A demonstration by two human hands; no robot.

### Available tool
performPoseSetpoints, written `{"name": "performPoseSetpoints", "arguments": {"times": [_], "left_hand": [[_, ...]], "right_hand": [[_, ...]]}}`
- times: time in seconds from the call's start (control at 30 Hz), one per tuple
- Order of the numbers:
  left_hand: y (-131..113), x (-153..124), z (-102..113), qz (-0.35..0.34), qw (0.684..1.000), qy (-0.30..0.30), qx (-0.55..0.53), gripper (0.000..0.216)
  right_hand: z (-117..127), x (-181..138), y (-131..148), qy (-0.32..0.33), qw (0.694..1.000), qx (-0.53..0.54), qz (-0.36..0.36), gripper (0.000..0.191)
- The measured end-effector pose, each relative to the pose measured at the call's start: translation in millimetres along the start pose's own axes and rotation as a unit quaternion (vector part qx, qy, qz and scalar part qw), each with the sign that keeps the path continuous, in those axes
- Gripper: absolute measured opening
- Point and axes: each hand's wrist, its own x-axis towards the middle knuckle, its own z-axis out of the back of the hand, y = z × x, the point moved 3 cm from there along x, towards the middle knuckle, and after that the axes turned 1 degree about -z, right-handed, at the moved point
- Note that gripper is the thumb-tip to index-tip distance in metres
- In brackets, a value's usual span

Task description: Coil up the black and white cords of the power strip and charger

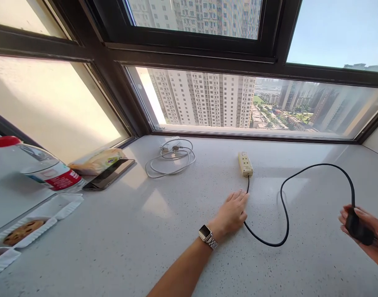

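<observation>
A cream power strip (245, 163) lies on the pale speckled sill, and its black cable (286, 222) loops across the surface to the right. My left hand (230, 214), a watch (206, 236) on its wrist, rests on the sill just below the strip. Its fingers are held together over the cable where it leaves the strip, and the cable runs under the hand. At the right edge my right hand (372, 239) is closed round the black plug (357, 227) at the cable's other end, lifted a little above the sill.
A coiled white charger cable (172, 159) lies at the back. To the left are a dark phone (110, 173), a snack packet (97, 161), a water bottle (43, 167) and a white tray with a cookie (28, 229). Windows close off the back.
</observation>
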Motion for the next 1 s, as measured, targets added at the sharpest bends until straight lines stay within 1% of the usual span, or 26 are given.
{"name": "performPoseSetpoints", "arguments": {"times": [0.03, 0.07, 0.1, 0.13, 0.17, 0.2, 0.23, 0.27, 0.3, 0.37, 0.4, 0.43, 0.47, 0.5, 0.53, 0.6, 0.67, 0.7, 0.73, 0.8, 0.83, 0.87, 0.93, 0.97, 1.0], "left_hand": [[-4.1, 0.9, -2.3, -0.035, 0.999, 0.009, -0.019, 0.063], [-6.8, 1.1, -2.7, -0.061, 0.997, 0.007, -0.043, 0.06], [-7.6, 0.6, -0.8, -0.073, 0.995, -0.011, -0.072, 0.054], [-6.8, -0.6, 3.3, -0.074, 0.99, -0.045, -0.109, 0.047], [-4.5, -2.5, 8.9, -0.065, 0.982, -0.09, -0.155, 0.043], [-1.4, -5.2, 15.0, -0.051, 0.967, -0.137, -0.21, 0.045], [2.0, -8.3, 20.6, -0.037, 0.945, -0.176, -0.271, 0.051], [5.0, -11.3, 24.8, -0.027, 0.921, -0.199, -0.335, 0.057], [7.1, -14.1, 27.5, -0.022, 0.893, -0.203, -0.4, 0.063], [10.0, -18.8, 29.5, -0.01, 0.838, -0.179, -0.516, 0.074], [11.3, -20.8, 29.6, -0.001, 0.815, -0.158, -0.557, 0.076], [12.7, -22.4, 29.3, 0.011, 0.8, -0.133, -0.586, 0.077], [14.7, -23.9, 29.0, 0.029, 0.793, -0.106, -0.599, 0.077], [18.0, -25.2, 29.3, 0.055, 0.793, -0.09, -0.6, 0.078], [22.9, -26.5, 30.3, 0.088, 0.797, -0.089, -0.591, 0.076], [35.5, -29.1, 35.2, 0.153, 0.791, -0.129, -0.578, 0.063], [48.6, -31.4, 41.1, 0.197, 0.769, -0.186, -0.579, 0.049], [53.9, -32.1, 43.1, 0.21, 0.76, -0.197, -0.582, 0.046], [58.1, -32.3, 44.1, 0.217, 0.758, -0.193, -0.584, 0.044], [64.5, -32.5, 44.0, 0.227, 0.766, -0.169, -0.577, 0.045], [66.9, -32.6, 43.1, 0.23, 0.774, -0.153, -0.569, 0.047], [68.9, -32.7, 41.9, 0.232, 0.782, -0.139, -0.561, 0.049], [72.3, -33.2, 39.1, 0.233, 0.799, -0.117, -0.543, 0.054], [73.8, -33.7, 38.2, 0.233, 0.808, -0.112, -0.53, 0.056], [75.1, -34.3, 37.7, 0.23, 0.819, -0.108, -0.515, 0.057]], "right_hand": [[-26.0, -7.1, 25.8, 0.058, 0.993, 0.103, -0.016, 0.032], [-52.7, -14.9, 49.2, 0.103, 0.979, 0.175, -0.022, 0.032], [-79.4, -23.0, 69.4, 0.135, 0.967, 0.216, -0.014, 0.033], [-105.7, -30.6, 85.9, 0.155, 0.957, 0.244, 0.0, 0.034], [-131.1, -37.5, 98.0, 0.16, 0.951, 0.264, 0.008, 0.034], [-155.6, -43.3, 106.7, 0.161, 0.948, 0.274, 0.017, 0.035], [-179.1, -48.2, 113.1, 0.173, 0.947, 0.269, 0.032, 0.038], [-200.9, -52.1, 117.7, 0.195, 0.946, 0.253, 0.058, 0.04], [-219.7, -54.7, 120.9, 0.207, 0.945, 0.236, 0.091, 0.041], [-247.6, -55.5, 123.6, 0.199, 0.949, 0.187, 0.16, 0.044], [-257.3, -53.9, 123.7, 0.184, 0.951, 0.158, 0.191, 0.046], [-264.7, -51.3, 123.2, 0.166, 0.954, 0.128, 0.215, 0.049], [-270.5, -47.9, 122.6, 0.152, 0.956, 0.094, 0.234, 0.051], [-274.8, -44.1, 122.3, 0.141, 0.956, 0.06, 0.251, 0.052], [-277.6, -40.0, 122.6, 0.131, 0.954, 0.028, 0.267, 0.05], [-279.9, -31.4, 126.5, 0.124, 0.942, -0.02, 0.311, 0.046], [-277.9, -20.2, 135.0, 0.116, 0.923, -0.039, 0.365, 0.043], [-276.0, -12.2, 139.9, 0.109, 0.916, -0.036, 0.384, 0.042], [-274.0, -2.1, 144.2, 0.1, 0.915, -0.034, 0.39, 0.04], [-272.9, 23.2, 148.4, 0.09, 0.925, -0.058, 0.365, 0.037], [-274.9, 36.2, 147.1, 0.105, 0.931, -0.093, 0.338, 0.037], [-278.7, 47.5, 143.4, 0.142, 0.927, -0.143, 0.317, 0.037], [-285.6, 62.2, 131.2, 0.225, 0.899, -0.221, 0.304, 0.035], [-286.7, 66.3, 123.7, 0.254, 0.883, -0.246, 0.309, 0.034], [-285.2, 69.1, 116.1, 0.269, 0.87, -0.262, 0.318, 0.034]]}}
